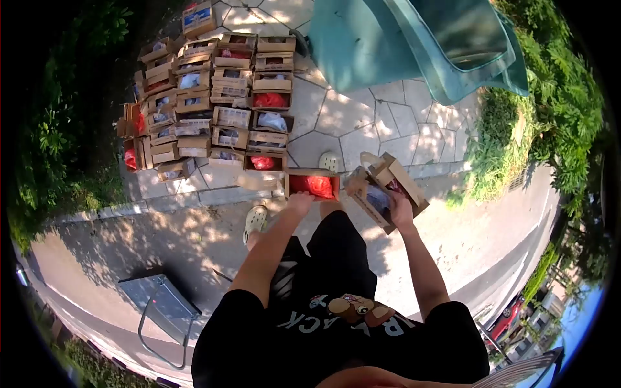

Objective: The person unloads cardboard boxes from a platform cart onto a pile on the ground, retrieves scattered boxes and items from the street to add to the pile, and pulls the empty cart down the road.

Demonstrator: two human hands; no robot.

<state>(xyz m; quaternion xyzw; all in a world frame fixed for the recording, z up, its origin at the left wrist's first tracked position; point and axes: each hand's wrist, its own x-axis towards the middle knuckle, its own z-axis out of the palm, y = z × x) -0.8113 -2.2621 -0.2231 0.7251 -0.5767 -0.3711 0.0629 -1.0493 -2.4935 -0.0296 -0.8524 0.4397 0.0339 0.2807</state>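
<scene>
My left hand [301, 202] is closed on the near edge of an open cardboard box [293, 183] that has a red plastic bag [319, 187] inside. Over on the other side, my right hand [400, 209] grips two narrow cardboard boxes side by side. One of them, the tilted box [367, 205], contains a greyish plastic bag [378, 196]; the outer box [414, 189] has something dark red in it. The fingers of both hands are partly hidden by the boxes.
Rows of cardboard boxes [229, 118] holding red and pale bags cover the paving at the upper left. A large green bin [362, 45] stands at the top. A flat platform cart [162, 304] with a metal handle is at the lower left. A kerb [220, 196] crosses below the boxes.
</scene>
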